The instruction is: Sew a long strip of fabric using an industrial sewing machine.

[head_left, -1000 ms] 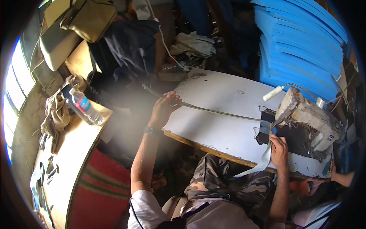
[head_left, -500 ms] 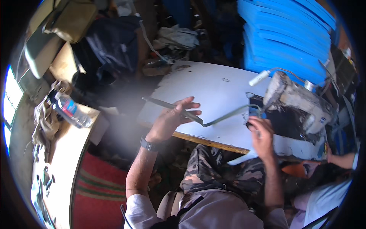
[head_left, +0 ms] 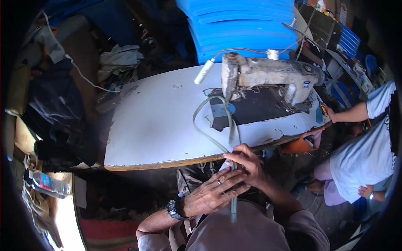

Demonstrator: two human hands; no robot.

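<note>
A green webbing strap point(head_left: 201, 129) runs in a loop from under the sewing machine's point(head_left: 268, 77) needle end down to my hands in front of my lap. With bent fingers my right hand point(head_left: 250, 167) grips it just off the table's front edge. My left hand point(head_left: 215, 192), wearing a ring and a dark watch, lies closed across the same strap beside the right one. Below the left hand the strap's tail hangs against my shirt. My fingers partly hide the strap where it is held.
The sewing machine stands on a white table point(head_left: 146, 125) with a worn edge. Blue foam sheets point(head_left: 243, 29) are stacked behind it. A white lamp point(head_left: 204, 72) hangs by its head. Another person's hand point(head_left: 329, 114) rests at the table's right end. A water bottle point(head_left: 50, 184) lies at left.
My left hand came down and right, joining my right hand, which moved down and left. The strap stretched between them is now gathered in both hands. The view swung right.
</note>
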